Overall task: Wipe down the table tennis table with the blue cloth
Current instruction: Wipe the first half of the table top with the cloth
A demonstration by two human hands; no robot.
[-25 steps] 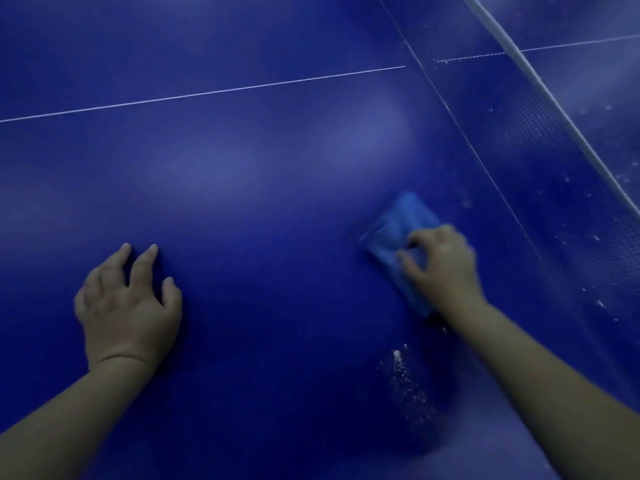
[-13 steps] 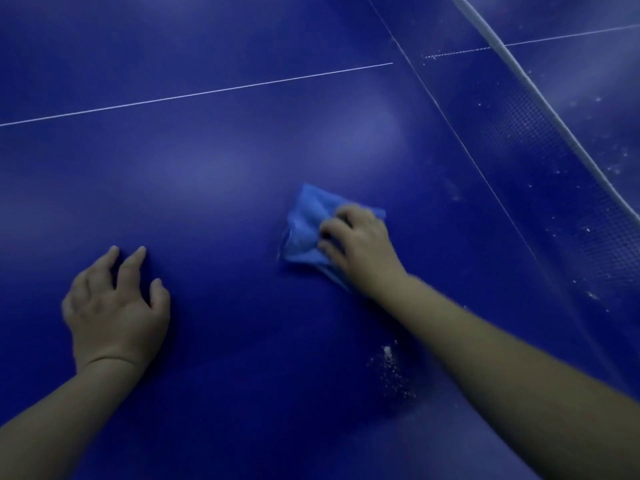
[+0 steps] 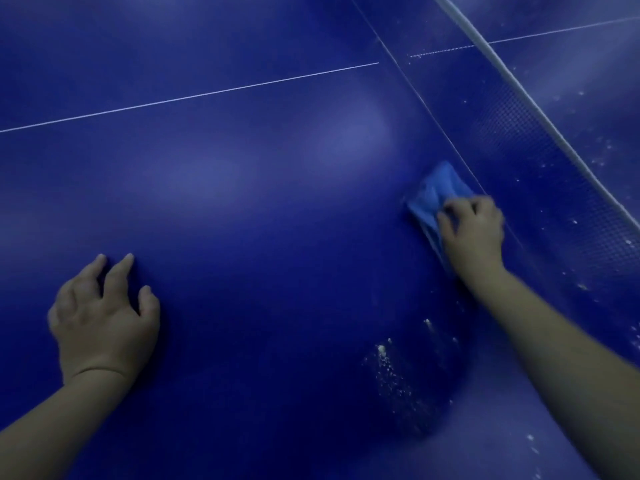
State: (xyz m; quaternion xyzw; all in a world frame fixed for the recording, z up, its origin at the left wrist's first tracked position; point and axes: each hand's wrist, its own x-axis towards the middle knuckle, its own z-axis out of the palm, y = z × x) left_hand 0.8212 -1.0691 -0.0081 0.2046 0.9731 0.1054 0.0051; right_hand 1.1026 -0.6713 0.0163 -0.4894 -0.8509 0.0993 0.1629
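Lying nearest, white specks [image 3: 391,368] dot the table tennis table [image 3: 259,209]. The left hand [image 3: 104,320] braces on it, fingers spread and relaxed. Farther off, the right hand [image 3: 471,230] grips the bunched blue cloth [image 3: 433,195] just beside the net [image 3: 554,161]. A wider swipe could snag that mesh.

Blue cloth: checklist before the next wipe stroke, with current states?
1. Grip: right hand holds the blue cloth: ok.
2. Contact: cloth pressed onto the table: ok.
3. Brace: left hand rests on the table, well apart from the cloth: ok.
4. Clearance: cloth free of the net: cannot tell; it sits right by the net's base.
5. Debris: not ok; white specks lie beside the right forearm.
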